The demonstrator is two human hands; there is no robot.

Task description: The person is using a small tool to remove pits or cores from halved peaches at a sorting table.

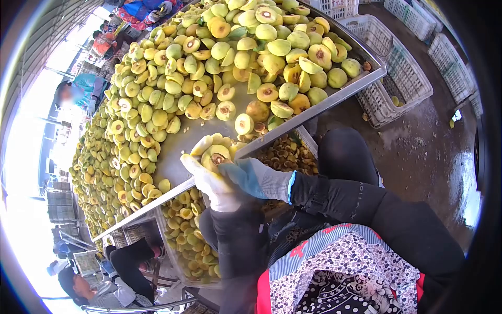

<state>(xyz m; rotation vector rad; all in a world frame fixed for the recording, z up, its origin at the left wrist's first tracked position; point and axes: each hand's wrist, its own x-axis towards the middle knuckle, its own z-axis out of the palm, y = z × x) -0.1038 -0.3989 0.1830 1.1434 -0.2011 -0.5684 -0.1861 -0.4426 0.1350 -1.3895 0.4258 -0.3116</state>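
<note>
In my left hand (pixel 212 180), gloved in white with yellowish fingers, rests a peach half (pixel 215 156), cut side up, its brown stone hollow showing. The fingers curl round it from below and behind. My right hand (pixel 253 177), in a grey and blue knit glove, presses against the near side of that half, its fingers closed at the stone. Whether those fingers hold a small tool is hidden. Both hands meet over the metal rim (pixel 314 112) of a table heaped with yellow-green peach halves (pixel 157 104). Several loose halves lie just beyond my hands.
Below the rim, a crate (pixel 196 235) holds pitted halves, and a container of brown scraps (pixel 290 154) stands beside my knee. White plastic crates (pixel 397 78) stand on the wet floor at right. Other people sit along the table's left side, one person (pixel 99 288) at lower left.
</note>
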